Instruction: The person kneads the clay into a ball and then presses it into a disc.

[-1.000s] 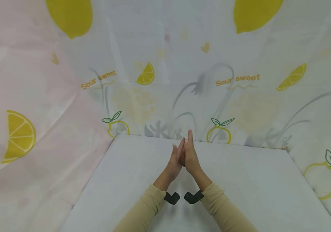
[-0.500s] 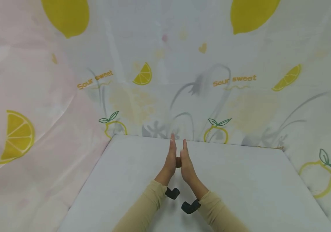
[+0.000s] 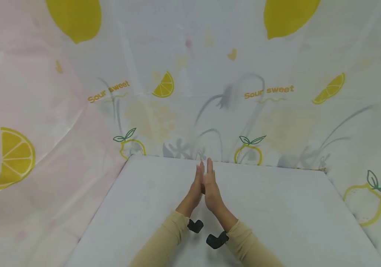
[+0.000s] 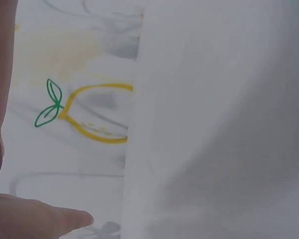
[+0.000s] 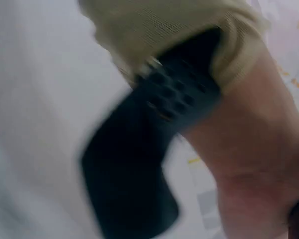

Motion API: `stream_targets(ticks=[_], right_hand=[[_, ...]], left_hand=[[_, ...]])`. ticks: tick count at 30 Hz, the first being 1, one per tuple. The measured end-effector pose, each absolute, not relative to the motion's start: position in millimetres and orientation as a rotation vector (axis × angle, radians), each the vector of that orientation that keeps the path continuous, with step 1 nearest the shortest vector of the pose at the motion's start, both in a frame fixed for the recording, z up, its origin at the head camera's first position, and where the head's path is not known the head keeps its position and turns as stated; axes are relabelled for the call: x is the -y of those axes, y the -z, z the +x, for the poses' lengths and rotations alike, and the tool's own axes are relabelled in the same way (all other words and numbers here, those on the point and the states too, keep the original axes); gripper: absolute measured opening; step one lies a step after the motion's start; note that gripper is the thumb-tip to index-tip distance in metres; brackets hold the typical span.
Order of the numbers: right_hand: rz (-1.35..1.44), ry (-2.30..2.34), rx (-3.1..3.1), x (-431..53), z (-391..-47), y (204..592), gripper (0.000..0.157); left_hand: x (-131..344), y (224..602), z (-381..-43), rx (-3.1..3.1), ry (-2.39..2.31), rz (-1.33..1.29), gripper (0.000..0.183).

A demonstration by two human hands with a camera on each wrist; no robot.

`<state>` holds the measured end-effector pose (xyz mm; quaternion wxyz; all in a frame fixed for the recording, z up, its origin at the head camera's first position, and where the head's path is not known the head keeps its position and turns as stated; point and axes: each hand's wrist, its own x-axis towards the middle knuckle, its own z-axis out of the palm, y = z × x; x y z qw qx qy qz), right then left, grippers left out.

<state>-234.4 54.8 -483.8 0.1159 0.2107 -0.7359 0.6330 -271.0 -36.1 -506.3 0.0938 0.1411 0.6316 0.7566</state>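
Observation:
In the head view, my left hand [image 3: 194, 192] and right hand [image 3: 213, 195] stand palm to palm above the white table, fingers straight and pointing forward. The right fingertips reach slightly farther than the left. Pressed between the palms is a small brown roundish thing [image 3: 203, 189], mostly hidden; its kind cannot be told. The left wrist view catches only part of a hand, with one extended finger [image 4: 72, 219] at lower left. In the right wrist view, the wrist [image 5: 254, 129] shows beside a dark edge of something at lower right.
The white table [image 3: 277, 207] lies under both forearms. Behind it hangs a pale cloth [image 3: 210, 74] printed with lemons and lettering. A black curved mount sits on each wrist, the left mount [image 3: 195, 226] and the right mount [image 3: 217, 240], close to each other.
My palms slide past each other: the right fingertips led, then the left, and now the right lead slightly again. The brown thing stays between them. The head view has shifted slightly.

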Motion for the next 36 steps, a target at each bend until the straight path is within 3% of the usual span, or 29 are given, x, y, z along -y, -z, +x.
stream_targets(ticks=[9, 16, 22, 28, 36], right_hand=[[0.612, -1.66, 2.172, -69, -264, 472, 0.057], [0.554, -1.779, 2.257, -75, -248, 439, 0.056], [0.536, -1.898, 2.308, -78, -248, 454, 0.057], [0.577, -1.907, 2.273, -75, -253, 488, 0.057], [0.704, -1.797, 2.216, -63, -235, 481, 0.059]], left_hand=[[30, 502, -257, -1.695, -2.292, 0.606, 0.086], [33, 496, -251, -1.66, -2.291, 0.679, 0.078], [39, 487, -253, -1.728, -2.313, 0.7, 0.084], [39, 478, -264, -1.853, -2.305, 0.658, 0.095], [34, 479, -274, -1.993, -2.326, 0.401, 0.089]])
